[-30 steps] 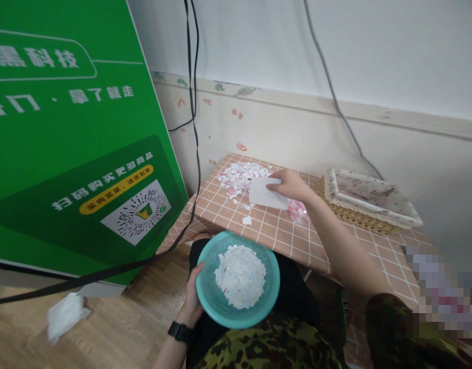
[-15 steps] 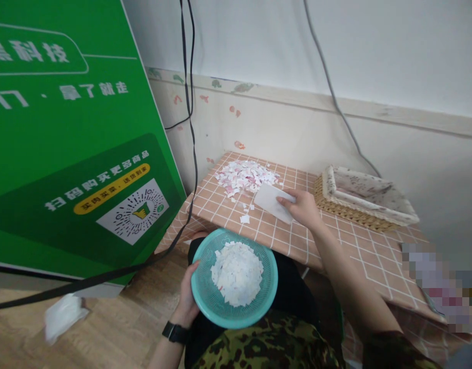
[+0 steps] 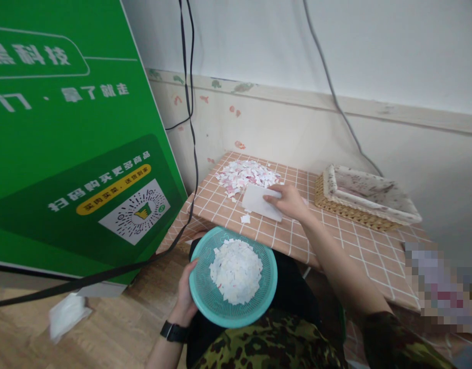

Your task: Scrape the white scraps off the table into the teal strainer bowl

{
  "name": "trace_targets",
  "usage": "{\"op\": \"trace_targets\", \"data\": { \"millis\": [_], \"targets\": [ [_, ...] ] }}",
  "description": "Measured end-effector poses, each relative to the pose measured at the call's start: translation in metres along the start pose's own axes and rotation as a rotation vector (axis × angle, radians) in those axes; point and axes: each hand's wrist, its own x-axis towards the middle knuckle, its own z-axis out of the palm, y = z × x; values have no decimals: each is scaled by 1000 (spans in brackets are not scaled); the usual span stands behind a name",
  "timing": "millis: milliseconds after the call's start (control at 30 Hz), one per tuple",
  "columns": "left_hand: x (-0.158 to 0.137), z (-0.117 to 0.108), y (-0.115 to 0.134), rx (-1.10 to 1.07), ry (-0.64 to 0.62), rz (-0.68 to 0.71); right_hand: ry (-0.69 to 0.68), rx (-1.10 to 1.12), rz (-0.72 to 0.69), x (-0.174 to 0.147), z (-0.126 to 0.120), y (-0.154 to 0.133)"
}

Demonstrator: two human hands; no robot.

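My left hand [image 3: 187, 291] grips the left rim of a round teal plastic basket [image 3: 267, 287], its thumb over the edge. The basket rests on my lap below the table's edge and holds a mound of white paper scraps [image 3: 236, 270]. Over the table, my right hand [image 3: 288, 201] pinches a flat white card [image 3: 261, 201] by its right end. Just behind that card lies a loose pile of white and pinkish paper scraps [image 3: 246, 173]. A few single scraps [image 3: 245, 219] are in front of it, near the table edge.
A brown checked cloth covers the table [image 3: 359, 251]. A wicker basket with a fabric lining [image 3: 370, 197] stands at the right, against the wall. Black cables [image 3: 192, 113] hang beside a green cabinet [image 3: 66, 128] at left. A white plastic packet [image 3: 69, 313] lies on the floor.
My right hand has moved left with the white card, which now covers some of the small loose scraps. The left hand and the teal basket have barely shifted.
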Motion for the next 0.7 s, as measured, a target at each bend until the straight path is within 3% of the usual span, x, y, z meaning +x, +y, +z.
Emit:
{"op": "trace_targets", "data": {
  "millis": [233,433,600,700],
  "targets": [
    [-1,1,0,-3,1,5,60,25,21,10,1,6],
    [-2,3,2,3,21,23,-23,92,14,-5,-3,16],
    [-3,6,4,-3,26,35,69,102,37,-16,-2,17],
    [-4,7,5,6,22,33,44,106,21,-20,-6,13]
  ]
}}
